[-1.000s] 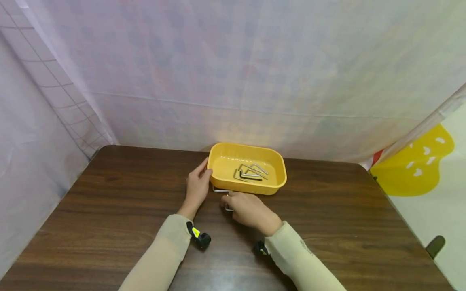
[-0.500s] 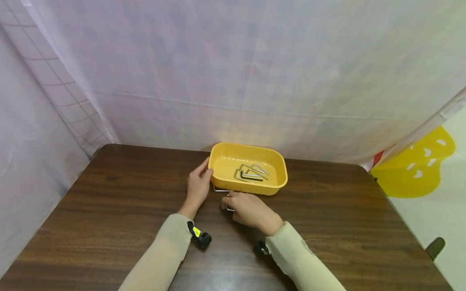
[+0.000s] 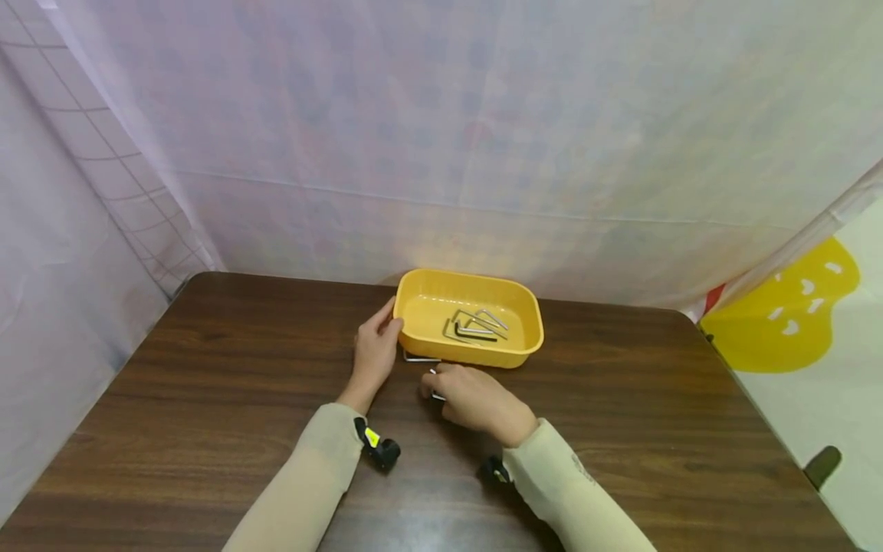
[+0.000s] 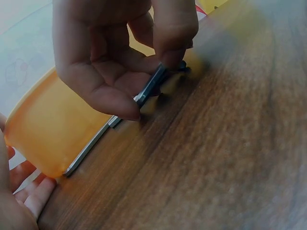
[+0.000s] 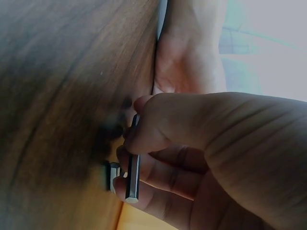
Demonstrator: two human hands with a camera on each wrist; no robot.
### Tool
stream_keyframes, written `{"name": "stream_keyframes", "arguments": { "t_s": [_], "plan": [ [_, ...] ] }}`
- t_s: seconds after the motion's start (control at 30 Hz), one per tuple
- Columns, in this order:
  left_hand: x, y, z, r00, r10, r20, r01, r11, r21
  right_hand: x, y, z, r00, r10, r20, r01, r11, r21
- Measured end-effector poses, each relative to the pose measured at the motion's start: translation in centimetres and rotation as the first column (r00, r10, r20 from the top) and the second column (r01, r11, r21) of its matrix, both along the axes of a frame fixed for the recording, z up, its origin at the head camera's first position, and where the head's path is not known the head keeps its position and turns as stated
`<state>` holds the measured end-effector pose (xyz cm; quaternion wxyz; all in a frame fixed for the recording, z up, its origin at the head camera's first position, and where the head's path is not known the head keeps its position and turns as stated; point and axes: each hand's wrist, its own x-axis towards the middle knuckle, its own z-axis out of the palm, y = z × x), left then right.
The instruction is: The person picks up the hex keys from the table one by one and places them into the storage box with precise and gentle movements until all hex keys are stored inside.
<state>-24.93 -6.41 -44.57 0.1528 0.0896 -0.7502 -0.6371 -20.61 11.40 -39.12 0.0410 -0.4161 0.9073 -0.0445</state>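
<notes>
A yellow plastic tray [image 3: 469, 356] stands near the table's back edge. My left hand [image 3: 373, 354] holds its front left corner, thumb at the front and fingers along the side. Just before the tray, my right hand [image 3: 476, 397] pinches a silver hex key [image 5: 133, 178] between thumb and fingers, slightly above the tabletop. Another silver hex key [image 4: 91, 145] lies on the table along the tray's front wall. Inside the tray are several silver hex keys [image 3: 491, 319] and a black one [image 3: 476, 337], loosely crossed. My curled fingers partly hide the pinched key in the head view.
The dark wood table [image 3: 228, 383] reaches out on both sides of the tray. A pale curtain [image 3: 483, 153] hangs right behind it. At the right, beyond the table edge, is a yellow shape [image 3: 779, 322] on a white surface.
Both hands and the tray stay almost where they were. The hex key in my right hand shows at a slightly different angle.
</notes>
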Motion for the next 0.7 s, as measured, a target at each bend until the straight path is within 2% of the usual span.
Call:
{"name": "stream_keyframes", "arguments": {
  "t_s": [0.2,0.4,0.7],
  "plan": [
    [-0.1,0.0,0.0,1.000,-0.005,0.009,0.005,1.000,-0.002,-0.1,0.2,0.4,0.998,0.016,0.061,-0.014,0.999,-0.037],
    [-0.2,0.2,0.0,1.000,-0.009,-0.009,0.009,1.000,0.015,-0.1,0.8,1.7,0.990,0.038,0.135,-0.021,0.992,-0.124],
    [-0.1,0.1,0.0,1.000,-0.024,-0.014,0.024,0.999,0.047,-1.5,1.1,4.1,0.988,0.123,0.091,-0.104,0.976,-0.190]
  ]
}}
